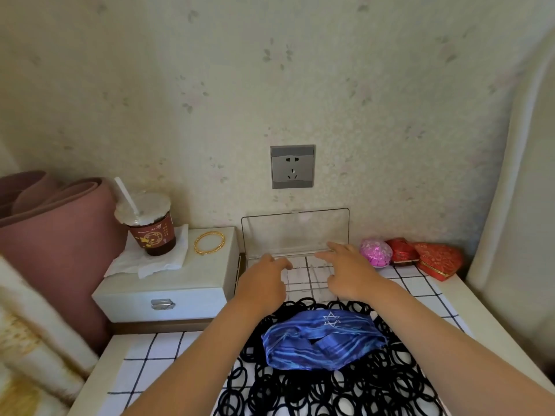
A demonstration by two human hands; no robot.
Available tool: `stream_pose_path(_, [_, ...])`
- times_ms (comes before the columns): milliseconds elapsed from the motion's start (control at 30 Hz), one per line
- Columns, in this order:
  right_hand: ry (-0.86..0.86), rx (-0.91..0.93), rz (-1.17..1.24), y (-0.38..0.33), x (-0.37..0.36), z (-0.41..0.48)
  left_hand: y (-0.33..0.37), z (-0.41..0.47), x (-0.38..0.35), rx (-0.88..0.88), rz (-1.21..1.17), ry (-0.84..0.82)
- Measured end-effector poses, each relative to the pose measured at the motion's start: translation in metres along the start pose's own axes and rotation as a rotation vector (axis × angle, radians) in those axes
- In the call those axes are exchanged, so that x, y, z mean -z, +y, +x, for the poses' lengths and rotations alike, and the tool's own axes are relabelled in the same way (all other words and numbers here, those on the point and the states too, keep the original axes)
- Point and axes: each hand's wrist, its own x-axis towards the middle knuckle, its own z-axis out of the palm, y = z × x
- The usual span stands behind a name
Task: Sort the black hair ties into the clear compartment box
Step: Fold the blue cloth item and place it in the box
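Observation:
The clear compartment box (303, 283) lies open by the wall, its lid (295, 229) leaning upright against it. My left hand (262, 279) rests on the box's left side with fingers slightly bent. My right hand (348, 271) lies over the right side, fingers stretched toward the hinge. Neither hand holds anything that I can see. A large heap of black hair ties (330, 388) covers the checked cloth in front of the box. A blue patterned pouch (321, 340) lies on top of the heap.
A white drawer box (168, 292) stands to the left with a lidded drink cup (148, 223), tissue and a gold bangle (209, 242) on it. A pink foil egg (376, 252) and red fabric boxes (435, 259) sit at the right by the wall.

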Motion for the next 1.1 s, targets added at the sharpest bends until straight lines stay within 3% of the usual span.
stream_pose_path(100, [-0.013, -0.016, -0.015, 0.003, 0.0, -0.007, 0.003, 0.001, -0.003, -0.053, 0.222, 0.025])
stream_pose_path(200, [-0.022, -0.042, -0.053, 0.005, 0.0, -0.015, 0.003, 0.003, -0.006, 0.03, 0.239, -0.19])
stream_pose_path(267, [-0.014, -0.037, -0.042, 0.005, 0.001, -0.02, 0.001, 0.002, -0.01, 0.03, 0.211, -0.235])
stream_pose_path(433, [0.106, 0.018, 0.071, 0.003, 0.005, -0.04, 0.0, -0.01, -0.004, 0.002, 0.08, -0.13])
stream_pose_path(533, [0.198, 0.094, 0.116, -0.007, 0.013, -0.061, 0.008, -0.026, 0.006, -0.098, 0.002, 0.084])
stream_pose_path(600, [0.16, 0.119, 0.163, -0.018, 0.016, -0.079, 0.018, -0.043, 0.009, -0.174, -0.018, 0.184])
stream_pose_path(867, [0.067, 0.107, 0.061, -0.022, -0.013, -0.132, 0.022, -0.104, -0.007, -0.036, 0.156, -0.034])
stream_pose_path(967, [0.102, 0.095, 0.164, -0.027, -0.013, -0.135, 0.024, -0.11, -0.002, 0.062, 0.175, -0.075])
stream_pose_path(1033, [0.113, 0.108, 0.182, -0.032, -0.014, -0.136, 0.031, -0.112, 0.005, 0.093, 0.168, -0.047])
stream_pose_path(1100, [0.125, 0.124, 0.196, -0.036, -0.014, -0.137, 0.036, -0.113, 0.012, 0.077, 0.073, 0.085])
